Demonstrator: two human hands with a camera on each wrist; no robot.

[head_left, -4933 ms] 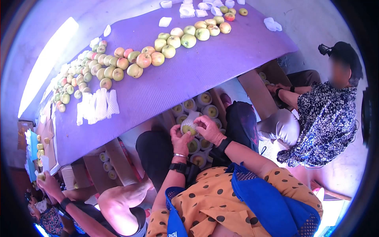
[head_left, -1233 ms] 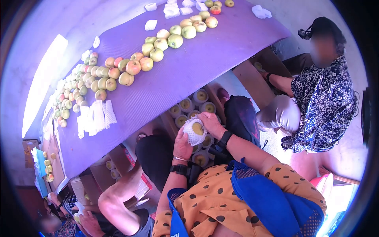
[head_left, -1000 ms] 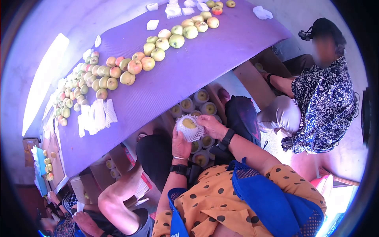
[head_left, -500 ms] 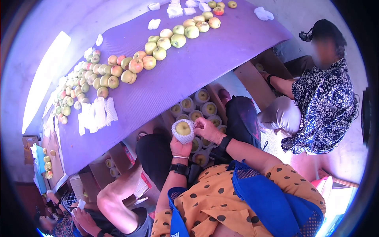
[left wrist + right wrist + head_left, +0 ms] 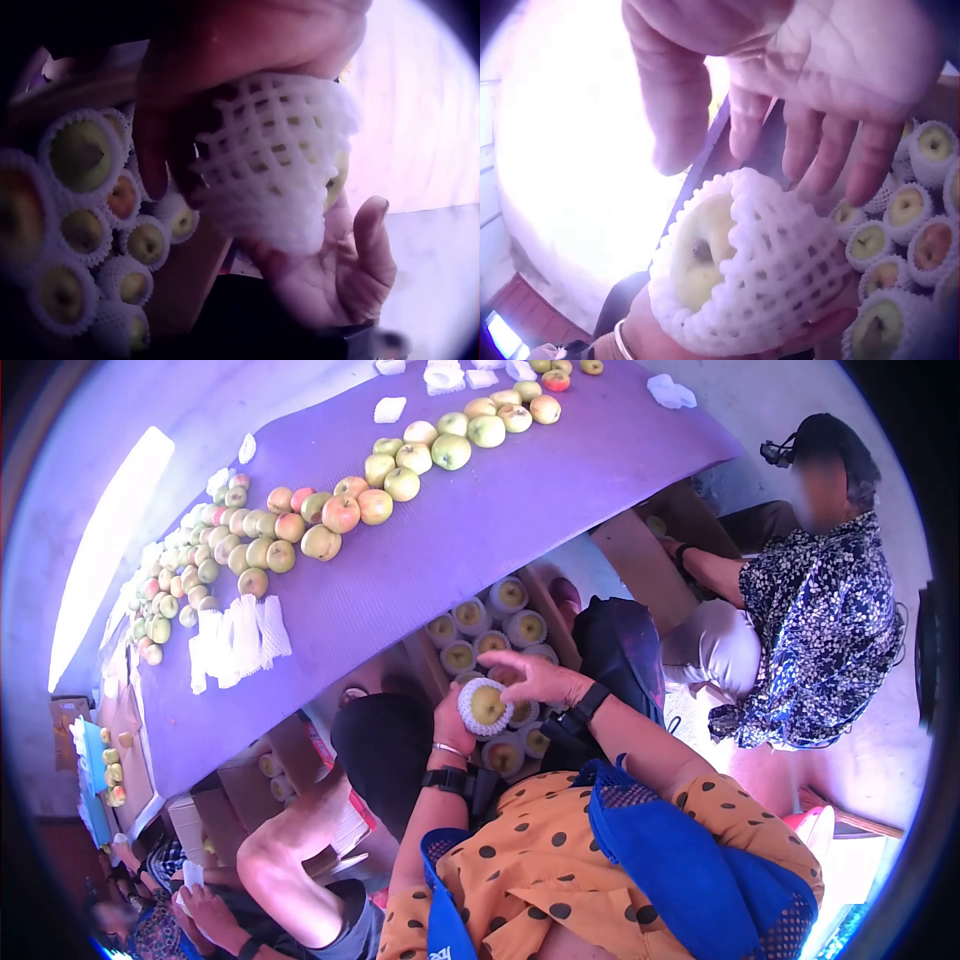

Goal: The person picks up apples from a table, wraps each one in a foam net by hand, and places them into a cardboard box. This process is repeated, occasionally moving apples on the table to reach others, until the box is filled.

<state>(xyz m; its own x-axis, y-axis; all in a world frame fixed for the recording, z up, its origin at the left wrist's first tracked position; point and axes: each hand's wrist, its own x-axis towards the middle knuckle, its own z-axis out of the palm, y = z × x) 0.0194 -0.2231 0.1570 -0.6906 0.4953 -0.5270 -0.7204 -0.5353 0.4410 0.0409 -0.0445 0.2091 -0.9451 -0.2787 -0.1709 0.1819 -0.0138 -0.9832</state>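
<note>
Well, nearest the middle of the frame, one apple (image 5: 487,707) looks fully dressed: its white net sleeve (image 5: 780,277) wraps the sides snugly and leaves one end of the fruit showing, so the wrapping of this one seems done, while its placing among the others is not. Just beyond it, the carton (image 5: 548,612) at centre holds many sleeved apples (image 5: 508,595), packed close together; the forearms and hands hide part of it, so I can't tell how full it is. Farther off, across the upper left and top of the frame, a long band of bare apples (image 5: 375,507) lies on the purple table (image 5: 350,610), so by the look of it plenty is left to wrap. A bunch of empty sleeves (image 5: 240,645) lies near the table's front edge at left, and a few loose white sleeves (image 5: 444,377) lie at the top. As for the hands, the left hand (image 5: 452,720) grips the sleeved apple, fingers curled round its side, above the near part of the carton. The right hand (image 5: 540,678) is open and holds nothing, its fingers fairly straight and a little spread, its thumb apart from them, very near the apple; whether any fingertip brushes the net, I can't tell. At the right of the frame, another person (image 5: 820,620) sits reaching into a separate carton (image 5: 645,570).
</note>
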